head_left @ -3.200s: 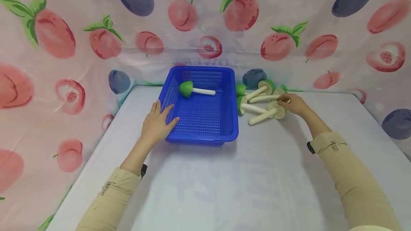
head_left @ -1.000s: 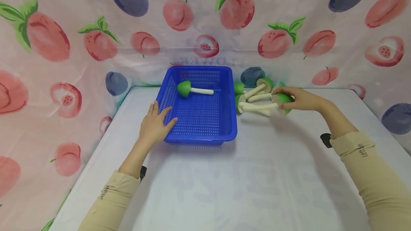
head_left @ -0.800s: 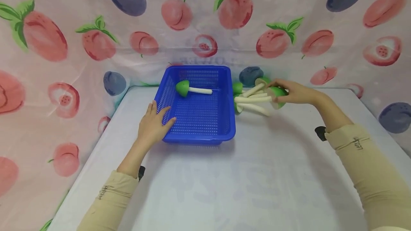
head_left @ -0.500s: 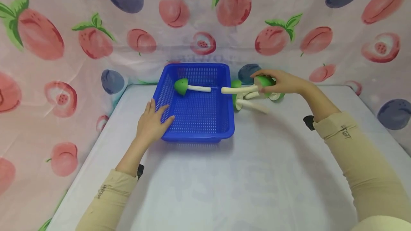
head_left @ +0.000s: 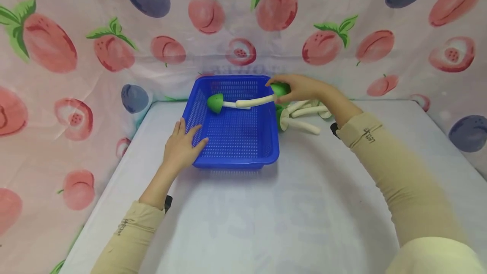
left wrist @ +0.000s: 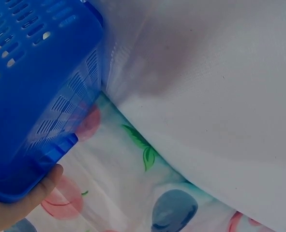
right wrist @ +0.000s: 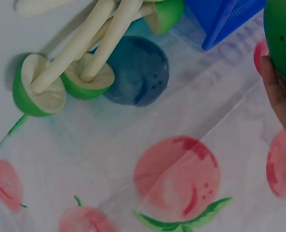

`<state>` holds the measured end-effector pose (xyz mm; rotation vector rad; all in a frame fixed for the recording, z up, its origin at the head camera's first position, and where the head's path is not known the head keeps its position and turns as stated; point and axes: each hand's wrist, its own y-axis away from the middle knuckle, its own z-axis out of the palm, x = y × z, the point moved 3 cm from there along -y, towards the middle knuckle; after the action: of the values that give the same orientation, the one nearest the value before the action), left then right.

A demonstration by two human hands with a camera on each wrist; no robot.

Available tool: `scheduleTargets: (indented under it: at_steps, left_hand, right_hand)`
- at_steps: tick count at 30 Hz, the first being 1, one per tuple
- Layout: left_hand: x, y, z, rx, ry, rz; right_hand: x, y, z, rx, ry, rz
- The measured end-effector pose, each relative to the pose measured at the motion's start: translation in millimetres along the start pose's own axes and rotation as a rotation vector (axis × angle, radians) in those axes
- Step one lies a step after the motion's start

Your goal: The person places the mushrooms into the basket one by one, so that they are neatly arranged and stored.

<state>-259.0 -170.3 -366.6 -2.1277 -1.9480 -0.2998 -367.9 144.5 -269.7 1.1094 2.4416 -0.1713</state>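
Note:
My left hand (head_left: 179,148) holds the left rim of a blue plastic basket (head_left: 274,155), thumb over its inner side. In the left wrist view, a finger (left wrist: 50,181) lies along the rim outside. My right hand (head_left: 302,88) grips a toy mushroom (head_left: 255,101) by its green cap, stem pointing left, over the basket's right rim. Another toy mushroom (head_left: 215,103) lies inside the basket, its stem partly overlapped by the held one. In the right wrist view, the held green cap (right wrist: 283,41) shows at the right edge.
Several more toy mushrooms (head_left: 304,126) with green caps and pale stems lie heaped against the basket's right side. A white cloth (head_left: 304,206) covers the table. Behind rises a fruit-printed fabric backdrop (head_left: 220,54).
My right hand has picked a mushroom from the heap, lifted it and carried it left over the basket's right side. My left hand keeps its place on the rim.

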Motion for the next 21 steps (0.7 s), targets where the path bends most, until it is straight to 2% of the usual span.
scheduleTargets:
  at_steps: [7,15,21]
  left_hand:
    - [-1.9,-1.1,0.3,0.004,0.0,-0.015]
    - [-2.1,1.0,1.0,-0.004,0.001,-0.018]
    - [-2.0,0.8,0.8,0.009,0.003,-0.016]
  right_hand:
    - [-6.1,-34.1,16.6,-0.036,0.055,0.021]
    - [-11.8,-56.1,37.2,-0.013,0.041,-0.008]
    - [-13.3,-71.5,52.9,-0.014,0.109,-0.011]
